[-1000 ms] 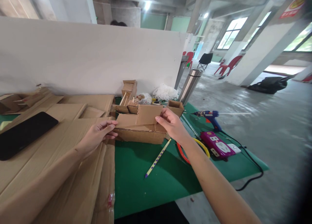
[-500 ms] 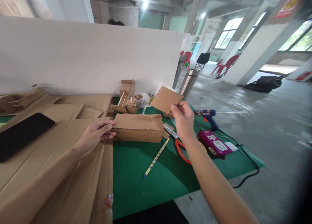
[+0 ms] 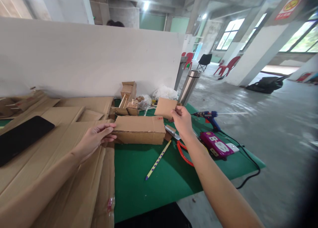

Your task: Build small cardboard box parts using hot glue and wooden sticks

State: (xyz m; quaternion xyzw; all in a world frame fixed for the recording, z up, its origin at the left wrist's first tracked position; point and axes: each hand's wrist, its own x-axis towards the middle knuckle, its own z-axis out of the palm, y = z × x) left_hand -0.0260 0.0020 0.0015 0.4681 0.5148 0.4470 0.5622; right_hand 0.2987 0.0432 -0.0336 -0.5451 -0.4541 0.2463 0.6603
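My left hand [image 3: 100, 135] grips the left end of a long cardboard box [image 3: 139, 130], thumb at the top edge and fingers at its end. The box lies on the green tabletop. In my right hand [image 3: 182, 118], a small, roughly square cardboard piece [image 3: 165, 108] is pinched between thumb and fingers at its right side. It is held up behind the box's right end, apart from it. Beneath my right forearm lie scissors with red handles [image 3: 183, 153], their blades near the box's right end. A spotted pencil [image 3: 157, 161] rests in front of the box.
To the right are a blue glue gun [image 3: 211, 118] and a purple power strip [image 3: 217, 145] with a black cable. A steel flask [image 3: 190, 85] stands behind. Cardboard sheets [image 3: 62, 155] and a black phone [image 3: 25, 137] cover the left. A cardboard construction [image 3: 128, 100] sits near the white partition [image 3: 86, 59].
My right hand has lowered the cardboard piece and brought it slightly left, and the piece now sits less tilted. My left hand stays on the box.
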